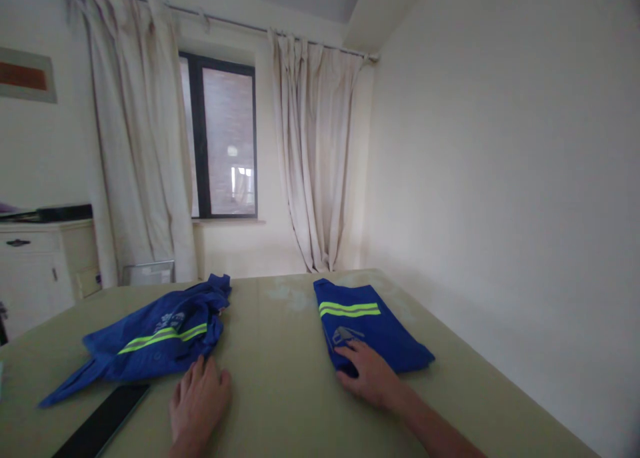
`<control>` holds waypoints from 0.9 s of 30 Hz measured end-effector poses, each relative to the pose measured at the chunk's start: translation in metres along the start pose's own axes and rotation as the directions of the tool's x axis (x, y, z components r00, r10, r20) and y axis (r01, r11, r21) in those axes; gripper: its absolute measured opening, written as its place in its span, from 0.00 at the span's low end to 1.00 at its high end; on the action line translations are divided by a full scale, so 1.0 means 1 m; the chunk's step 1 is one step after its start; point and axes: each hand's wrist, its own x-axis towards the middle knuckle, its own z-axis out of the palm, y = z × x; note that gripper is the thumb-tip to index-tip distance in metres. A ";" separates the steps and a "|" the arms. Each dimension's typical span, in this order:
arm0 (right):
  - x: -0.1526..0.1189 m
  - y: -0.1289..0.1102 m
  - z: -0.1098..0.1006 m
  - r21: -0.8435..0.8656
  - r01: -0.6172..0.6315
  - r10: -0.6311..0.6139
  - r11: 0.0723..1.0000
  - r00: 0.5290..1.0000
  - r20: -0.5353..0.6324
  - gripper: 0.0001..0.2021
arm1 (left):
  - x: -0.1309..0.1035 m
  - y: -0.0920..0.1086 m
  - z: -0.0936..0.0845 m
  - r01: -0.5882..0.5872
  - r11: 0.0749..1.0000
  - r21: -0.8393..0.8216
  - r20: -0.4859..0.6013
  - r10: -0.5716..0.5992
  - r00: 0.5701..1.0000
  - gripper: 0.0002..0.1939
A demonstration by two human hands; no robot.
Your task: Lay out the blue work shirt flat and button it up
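Note:
A blue garment (170,311) with a yellow-green reflective stripe and grey print lies crumpled on the left of the table. At its near edge my left hand (200,395) rests palm down, its fingers stretched toward the cloth. On the right lies a second blue garment (370,331), folded into a flat bundle with two bright stripes and a grey printed figure. My right hand (373,378) lies on the near left part of this bundle, thumb and fingers apart, touching the cloth. The undersides of both hands are hidden.
A dark phone-like slab (103,421) lies beside my left hand. The greenish tabletop (270,365) runs toward a white wall (510,178) on the right. Behind it hang pale curtains (320,145) around a window (230,141). A white cabinet (40,265) stands at the left.

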 end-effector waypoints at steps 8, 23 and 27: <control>0.037 0.078 0.004 -0.303 -0.302 0.245 0.904 0.946 -0.212 0.25 | -0.005 0.008 0.002 -0.020 0.999 -0.026 -0.089 0.017 0.996 0.28; 0.056 0.089 0.012 -0.238 -0.386 0.294 0.891 0.892 -0.344 0.28 | -0.005 0.016 0.002 -0.217 0.975 0.049 -0.063 0.219 0.974 0.27; 0.042 0.080 0.021 -0.062 -0.197 0.146 0.978 0.871 -0.470 0.26 | -0.033 0.051 0.008 -0.545 0.827 -0.133 -0.149 0.527 0.836 0.27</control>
